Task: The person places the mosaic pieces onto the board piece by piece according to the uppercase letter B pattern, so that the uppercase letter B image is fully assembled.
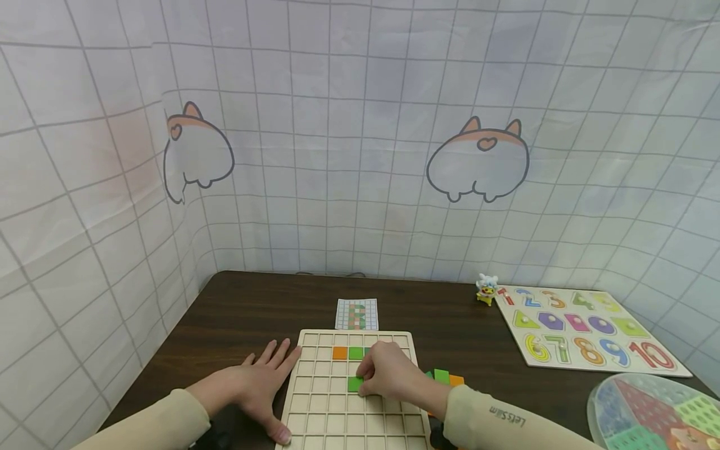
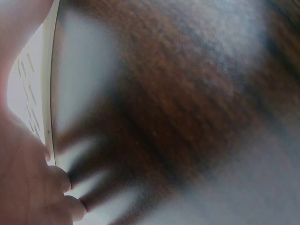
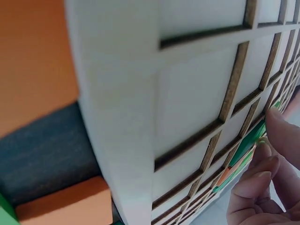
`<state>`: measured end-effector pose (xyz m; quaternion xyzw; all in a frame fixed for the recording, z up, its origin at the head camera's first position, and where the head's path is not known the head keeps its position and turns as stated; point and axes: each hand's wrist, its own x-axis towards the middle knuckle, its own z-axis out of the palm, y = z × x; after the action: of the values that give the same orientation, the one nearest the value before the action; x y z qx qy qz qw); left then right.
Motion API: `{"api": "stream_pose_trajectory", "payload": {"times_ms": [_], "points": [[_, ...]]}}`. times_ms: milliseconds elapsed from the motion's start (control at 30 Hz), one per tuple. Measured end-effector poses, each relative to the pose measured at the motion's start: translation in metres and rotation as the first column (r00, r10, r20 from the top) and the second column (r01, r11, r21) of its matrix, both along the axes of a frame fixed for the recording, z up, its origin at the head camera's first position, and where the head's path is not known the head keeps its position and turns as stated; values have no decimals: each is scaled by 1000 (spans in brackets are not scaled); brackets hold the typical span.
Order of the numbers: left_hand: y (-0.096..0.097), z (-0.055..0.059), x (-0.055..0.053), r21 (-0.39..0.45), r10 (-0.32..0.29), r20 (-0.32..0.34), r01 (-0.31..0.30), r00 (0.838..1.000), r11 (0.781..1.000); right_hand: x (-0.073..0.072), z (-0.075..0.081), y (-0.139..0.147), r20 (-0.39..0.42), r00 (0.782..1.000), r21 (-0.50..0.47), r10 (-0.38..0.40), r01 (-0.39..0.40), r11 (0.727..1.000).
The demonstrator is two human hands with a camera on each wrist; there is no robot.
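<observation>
A pale wooden grid board lies on the dark table. My left hand is spread flat at its left side, the thumb touching the board's lower left edge. In the left wrist view the palm is beside the board's rim. Over the board's middle, my right hand pinches a green square tile at a grid cell with thumb and fingertips. An orange tile and another green tile sit in an upper row; the hand partly hides more green to their right. The right wrist view shows curled fingers by green and orange tiles.
Behind the board lies a small pattern card. Loose green and orange tiles lie at its right, partly behind the sleeve. Farther right are a number puzzle board, a small figurine and a round clear-lidded box.
</observation>
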<state>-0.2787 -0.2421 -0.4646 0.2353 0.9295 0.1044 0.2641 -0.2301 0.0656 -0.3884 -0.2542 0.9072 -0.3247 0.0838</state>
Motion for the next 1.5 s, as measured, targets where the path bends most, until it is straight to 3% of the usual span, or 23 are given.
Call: {"api": "stream_pose_trajectory", "payload": {"times_ms": [600, 967, 1133, 1500], "points": [[0, -5, -2, -9, -2, -16, 2, 1000, 1000, -2, -3, 0, -12, 1000, 20, 16, -16, 1000], [8, 22, 16, -26, -7, -35, 7, 999, 1000, 0, 7, 19, 49, 999, -36, -12, 13, 999], [6, 18, 12, -24, 9, -24, -9, 1000, 1000, -4, 10, 42, 46, 997, -29, -70, 71, 997], [-2, -8, -4, -6, 4, -12, -5, 1000, 1000, -15, 10, 98, 71, 982, -13, -173, 174, 985]]}}
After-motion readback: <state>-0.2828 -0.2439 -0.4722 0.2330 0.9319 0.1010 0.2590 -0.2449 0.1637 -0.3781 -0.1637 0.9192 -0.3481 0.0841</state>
